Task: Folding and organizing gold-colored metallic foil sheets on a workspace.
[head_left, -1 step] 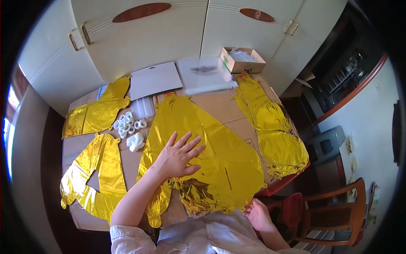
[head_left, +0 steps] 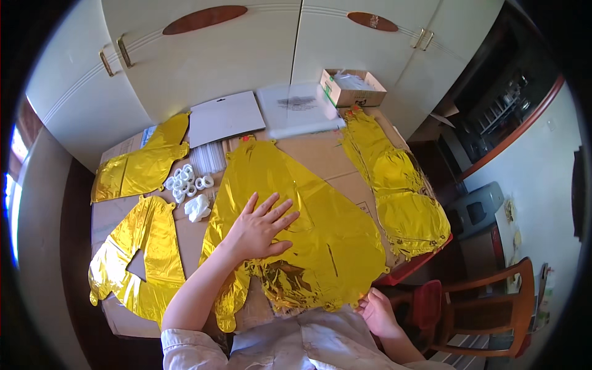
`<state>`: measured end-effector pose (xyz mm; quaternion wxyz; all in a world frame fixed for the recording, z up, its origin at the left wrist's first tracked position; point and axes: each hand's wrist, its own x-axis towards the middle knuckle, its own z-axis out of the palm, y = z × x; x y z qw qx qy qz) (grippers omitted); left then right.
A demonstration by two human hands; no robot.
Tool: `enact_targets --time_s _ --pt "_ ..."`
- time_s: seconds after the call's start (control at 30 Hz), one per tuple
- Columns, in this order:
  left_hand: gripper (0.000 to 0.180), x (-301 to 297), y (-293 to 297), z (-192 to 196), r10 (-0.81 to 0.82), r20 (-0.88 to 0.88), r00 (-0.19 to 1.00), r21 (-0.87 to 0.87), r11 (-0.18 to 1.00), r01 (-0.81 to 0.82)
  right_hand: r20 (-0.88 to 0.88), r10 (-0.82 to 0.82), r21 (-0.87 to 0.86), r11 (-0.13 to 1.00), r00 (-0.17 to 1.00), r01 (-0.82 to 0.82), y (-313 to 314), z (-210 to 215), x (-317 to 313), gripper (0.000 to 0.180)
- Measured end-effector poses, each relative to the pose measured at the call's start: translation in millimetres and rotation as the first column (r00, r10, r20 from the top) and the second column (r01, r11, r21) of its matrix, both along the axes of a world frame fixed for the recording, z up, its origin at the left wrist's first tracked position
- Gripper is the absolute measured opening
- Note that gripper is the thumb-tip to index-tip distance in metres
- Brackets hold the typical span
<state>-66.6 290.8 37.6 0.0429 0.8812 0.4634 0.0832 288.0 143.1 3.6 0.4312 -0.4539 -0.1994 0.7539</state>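
Note:
A large deflated gold foil balloon [head_left: 327,216] lies spread over the middle of the table. My left hand [head_left: 259,231] rests flat on it, fingers spread. At its near right edge, my right hand [head_left: 376,308] has thumb and fingers pinched on the foil rim. Crumpled, darker folds show in the foil between my hands. More flat gold foil balloons lie around it: a stack [head_left: 407,209] at the right, one with a triangular hole [head_left: 160,234] at the near left, and another [head_left: 139,169] at the far left.
White ribbon rolls [head_left: 179,183], a crumpled white plastic piece [head_left: 197,208] and clear straws [head_left: 208,157] lie left of centre. Farther back are a white card sheet [head_left: 227,117], a clear plastic bag [head_left: 296,114] and an open carton [head_left: 364,97]. A wooden chair [head_left: 518,302] stands at right.

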Motion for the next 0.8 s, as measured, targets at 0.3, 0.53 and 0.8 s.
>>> enact_targets --time_s 0.3,0.53,0.8 --pt "0.071 -1 1 -5 -0.009 0.013 1.000 0.018 1.000 0.008 0.120 0.013 0.130 0.991 0.993 -0.029 21 7 -18 0.029" --pt "0.072 -2 -1 -4 -0.005 0.010 1.000 0.017 1.000 0.005 0.153 -0.078 0.283 0.959 0.985 0.032 39 19 -46 0.036" --pt "0.071 -1 0 -4 -0.011 0.001 1.000 0.021 1.000 0.011 0.852 -0.307 0.497 0.220 0.424 -0.839 39 60 -99 0.048"
